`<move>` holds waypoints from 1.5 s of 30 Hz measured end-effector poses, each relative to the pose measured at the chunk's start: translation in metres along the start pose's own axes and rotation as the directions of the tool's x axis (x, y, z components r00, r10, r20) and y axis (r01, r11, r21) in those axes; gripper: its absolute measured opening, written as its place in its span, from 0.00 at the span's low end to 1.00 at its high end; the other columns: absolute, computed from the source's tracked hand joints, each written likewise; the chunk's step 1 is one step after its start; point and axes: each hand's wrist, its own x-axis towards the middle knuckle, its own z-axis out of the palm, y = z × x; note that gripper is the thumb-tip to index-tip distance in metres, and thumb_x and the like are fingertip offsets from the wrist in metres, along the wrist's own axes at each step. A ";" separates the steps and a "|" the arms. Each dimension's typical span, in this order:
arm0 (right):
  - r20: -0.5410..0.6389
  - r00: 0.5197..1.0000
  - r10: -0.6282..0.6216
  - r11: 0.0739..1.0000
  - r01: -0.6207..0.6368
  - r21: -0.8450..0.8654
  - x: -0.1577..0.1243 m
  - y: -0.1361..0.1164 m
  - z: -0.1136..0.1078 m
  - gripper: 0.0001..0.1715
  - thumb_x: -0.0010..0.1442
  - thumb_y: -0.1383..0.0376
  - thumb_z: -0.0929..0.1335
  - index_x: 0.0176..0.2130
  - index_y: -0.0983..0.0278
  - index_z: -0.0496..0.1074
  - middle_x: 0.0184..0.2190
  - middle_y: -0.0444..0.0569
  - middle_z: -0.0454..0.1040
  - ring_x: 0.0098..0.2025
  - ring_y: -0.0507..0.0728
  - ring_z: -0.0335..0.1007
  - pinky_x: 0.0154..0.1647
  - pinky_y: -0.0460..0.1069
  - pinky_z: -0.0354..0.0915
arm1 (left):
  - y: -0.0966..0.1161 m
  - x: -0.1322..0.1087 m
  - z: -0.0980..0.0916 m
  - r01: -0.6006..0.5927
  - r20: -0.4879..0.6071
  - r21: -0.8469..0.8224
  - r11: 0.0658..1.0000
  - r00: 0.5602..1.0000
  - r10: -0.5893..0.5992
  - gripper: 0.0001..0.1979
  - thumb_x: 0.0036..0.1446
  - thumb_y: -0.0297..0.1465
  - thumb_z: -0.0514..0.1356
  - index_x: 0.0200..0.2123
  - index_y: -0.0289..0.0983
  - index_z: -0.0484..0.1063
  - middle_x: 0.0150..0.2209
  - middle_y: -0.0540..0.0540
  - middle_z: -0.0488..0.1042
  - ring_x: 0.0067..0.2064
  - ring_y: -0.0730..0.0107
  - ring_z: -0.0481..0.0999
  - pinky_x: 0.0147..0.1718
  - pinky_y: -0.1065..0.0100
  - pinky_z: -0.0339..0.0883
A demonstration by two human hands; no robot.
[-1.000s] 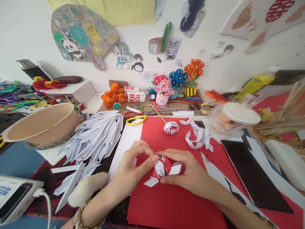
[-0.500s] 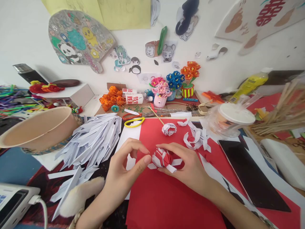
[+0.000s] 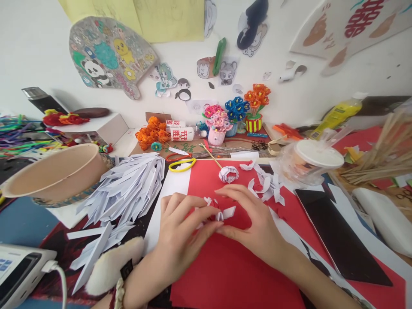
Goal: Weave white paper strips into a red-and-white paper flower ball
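Cluttered craft desk against a white wall plastered with cartoon cutouts, including a panda board. Red paper sheet spread across the middle of the desk, hands working right on top of it.

Left hand curled over, fingers bent and pinched together at the tips, pressing against a small red and white folded paper flower. Right hand cupped around the same flower from the other side, fingertips touching the white petal tips. Both closed on it, neither flat open. Flower mostly hidden between the fingers, only a few white points and a bit of red peeking out, sitting low over the red sheet, near its middle. Can't tell if actually resting on the sheet or lifted a hair.

Fuzzy cream cuff and a beaded bracelet on the left wrist.

Just behind the hands: a finished white paper rose on a wooden stick, plus a loose heap of curled white petal scraps beside it. Off to the left, a big fan of folded white paper strips, and a tan paper bowl past that. Yellow-handled scissors near the top edge of the red sheet. Further back, orange pipe-cleaner flowers and little pots of pink, blue and orange blooms. Lidded plastic cup and a bundle of wooden skewers on the right, dark tablet lying flat below them.
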 end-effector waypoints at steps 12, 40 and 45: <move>-0.151 0.964 -0.218 0.969 0.195 -0.152 0.005 -0.007 -0.002 0.04 0.63 0.63 0.71 0.40 0.60 0.76 0.43 0.53 0.74 0.43 0.61 0.75 0.42 0.58 0.75 | 0.001 -0.001 0.003 -0.029 -0.084 -0.058 0.998 0.996 0.024 0.08 0.59 0.23 0.65 0.39 0.42 0.76 0.32 0.51 0.79 0.32 0.69 0.71 0.34 0.64 0.59; 0.079 0.852 -0.518 0.690 0.470 -0.550 -0.013 0.014 0.014 0.17 0.63 0.80 0.67 0.26 0.71 0.77 0.23 0.52 0.76 0.25 0.55 0.59 0.25 0.52 0.53 | -0.013 -0.014 0.012 -0.625 0.288 0.314 0.715 0.780 0.555 0.12 0.63 0.17 0.51 0.44 0.20 0.73 0.27 0.44 0.74 0.25 0.69 0.68 0.21 0.66 0.56; 0.095 0.864 -0.494 0.647 0.439 -0.624 -0.013 0.011 0.012 0.11 0.63 0.79 0.67 0.31 0.74 0.79 0.28 0.56 0.79 0.27 0.56 0.63 0.28 0.52 0.57 | -0.014 -0.014 0.015 -0.590 0.265 0.282 0.757 0.806 0.530 0.12 0.64 0.17 0.50 0.41 0.23 0.73 0.25 0.46 0.71 0.25 0.69 0.66 0.21 0.66 0.57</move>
